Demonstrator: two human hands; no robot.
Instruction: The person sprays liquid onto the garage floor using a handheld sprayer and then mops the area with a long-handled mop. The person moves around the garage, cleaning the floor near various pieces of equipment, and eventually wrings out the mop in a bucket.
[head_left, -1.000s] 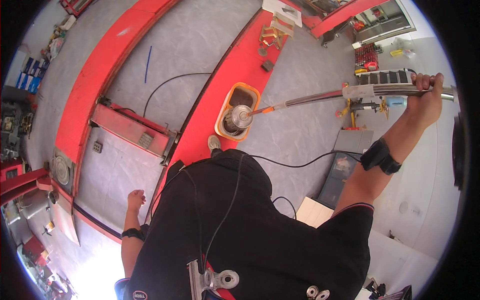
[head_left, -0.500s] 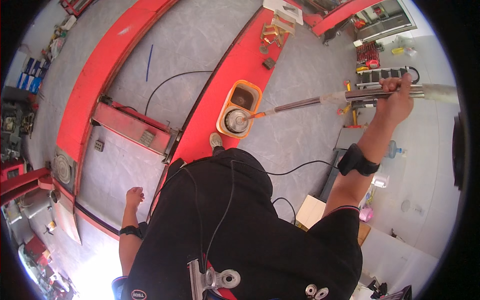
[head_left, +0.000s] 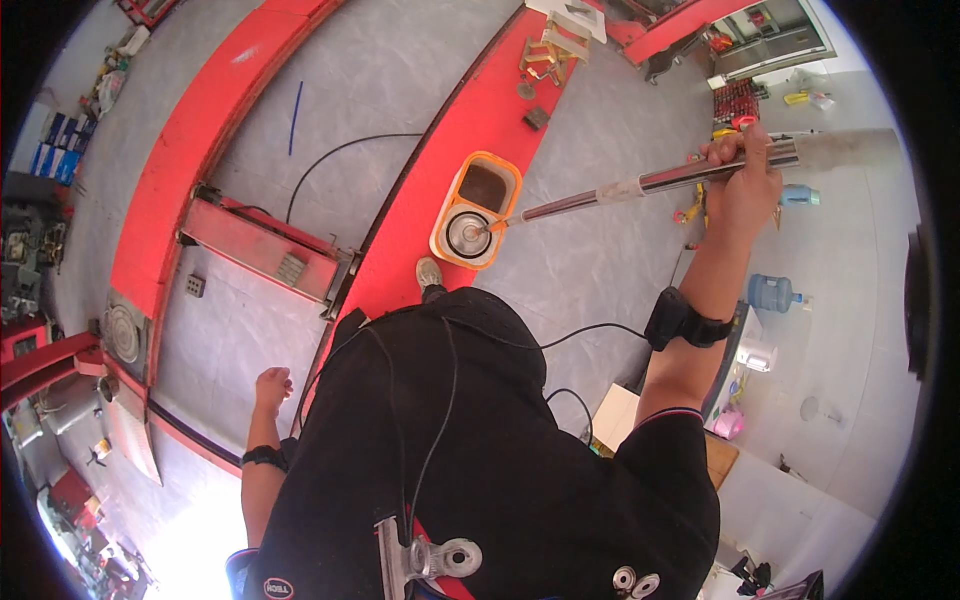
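Note:
My right hand (head_left: pixel 752 180) is closed round the metal handle of a mop (head_left: pixel 620 188), out to my right at arm's length. The handle slants down to an orange joint above the round basket (head_left: pixel 468 236) in the near half of a white bucket with an orange rim (head_left: pixel 437 215). Any mop strands in the basket are too small to make out. Dark water (head_left: pixel 485 186) fills the bucket's far compartment. My left hand (head_left: pixel 272 388) hangs at my left side, empty, its fingers loosely curled and a little apart.
The bucket stands on a red ramp (head_left: pixel 395 225), just beyond my shoe (head_left: pixel 428 272). Further along the ramp are a dark block (head_left: pixel 535 118) and a small wooden stool (head_left: pixel 562 50). A black cable (head_left: pixel 600 328) runs across me. A blue water bottle (head_left: pixel 770 293) stands at right.
My right hand has moved left and slightly nearer with the mop handle, which tilts a little differently. The orange joint has shifted slightly left. My left hand has barely moved.

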